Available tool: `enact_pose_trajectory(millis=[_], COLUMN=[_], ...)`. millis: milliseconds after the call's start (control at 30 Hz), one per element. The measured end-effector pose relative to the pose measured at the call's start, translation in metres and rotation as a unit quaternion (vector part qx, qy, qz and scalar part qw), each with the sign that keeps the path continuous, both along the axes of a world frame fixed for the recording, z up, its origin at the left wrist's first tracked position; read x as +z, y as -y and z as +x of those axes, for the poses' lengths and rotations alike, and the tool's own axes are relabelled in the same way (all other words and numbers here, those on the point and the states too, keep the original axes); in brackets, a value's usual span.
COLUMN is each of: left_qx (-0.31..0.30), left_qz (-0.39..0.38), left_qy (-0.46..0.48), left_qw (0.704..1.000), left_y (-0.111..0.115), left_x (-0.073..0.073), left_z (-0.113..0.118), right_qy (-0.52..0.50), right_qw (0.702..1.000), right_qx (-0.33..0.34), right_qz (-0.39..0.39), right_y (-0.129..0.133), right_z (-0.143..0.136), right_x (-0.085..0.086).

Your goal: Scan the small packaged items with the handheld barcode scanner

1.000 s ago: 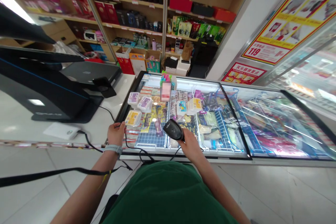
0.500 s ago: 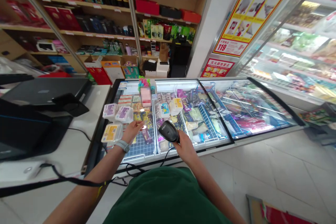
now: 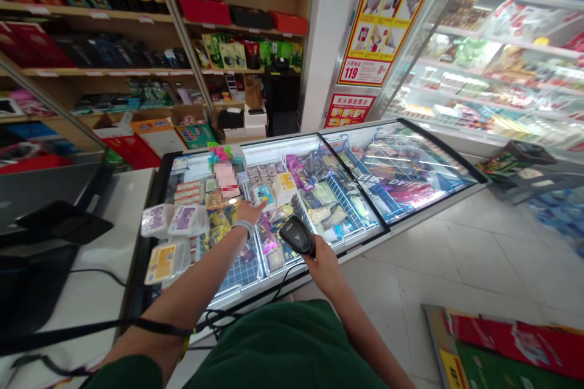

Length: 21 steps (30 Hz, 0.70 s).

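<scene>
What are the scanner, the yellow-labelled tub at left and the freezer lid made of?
Barcode scanner: probably hard plastic, black, seemingly satin; smooth rounded casing. Yellow-labelled tub: likely thin plastic, smooth; translucent walls. Freezer lid: apparently glass, glossy; see-through, with streaky reflections.

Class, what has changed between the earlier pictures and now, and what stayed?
The left hand has moved rightward across the glass-topped freezer, from beside the translucent yellow-labelled plastic tub near its left edge to the translucent blue-labelled plastic tub; whether it grips that tub is unclear. The camera view has turned right. The right hand still holds the black handheld scanner, and the yellow-labelled tub stays put.
</scene>
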<state>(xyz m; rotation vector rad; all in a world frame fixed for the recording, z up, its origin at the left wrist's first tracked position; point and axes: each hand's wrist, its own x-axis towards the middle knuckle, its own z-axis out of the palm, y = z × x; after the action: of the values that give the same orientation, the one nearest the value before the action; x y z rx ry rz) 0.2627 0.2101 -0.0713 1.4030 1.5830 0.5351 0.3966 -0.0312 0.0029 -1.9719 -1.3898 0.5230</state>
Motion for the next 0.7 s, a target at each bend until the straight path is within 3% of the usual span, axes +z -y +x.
enact_pose_trajectory(millis=[167, 367, 700], left_qx=[0.006, 0.016, -0.039], left_qz=[0.092, 0.117, 0.123], left_qy=[-0.116, -0.173, -0.151], left_qw=[0.989, 0.978, 0.980], left_y=[0.000, 0.000, -0.001], left_x=[0.005, 0.003, 0.011], left_z=[0.018, 0.041, 0.010], right_qy=[-0.005, -0.001, 0.005], right_qw=[1.000, 1.000, 1.000], right_qx=[-0.006, 0.005, -0.002], right_qz=[-0.006, -0.017, -0.021], right_y=[0.002, 0.000, -0.002], right_z=[0.001, -0.002, -0.001], right_x=[-0.001, -0.002, 0.000])
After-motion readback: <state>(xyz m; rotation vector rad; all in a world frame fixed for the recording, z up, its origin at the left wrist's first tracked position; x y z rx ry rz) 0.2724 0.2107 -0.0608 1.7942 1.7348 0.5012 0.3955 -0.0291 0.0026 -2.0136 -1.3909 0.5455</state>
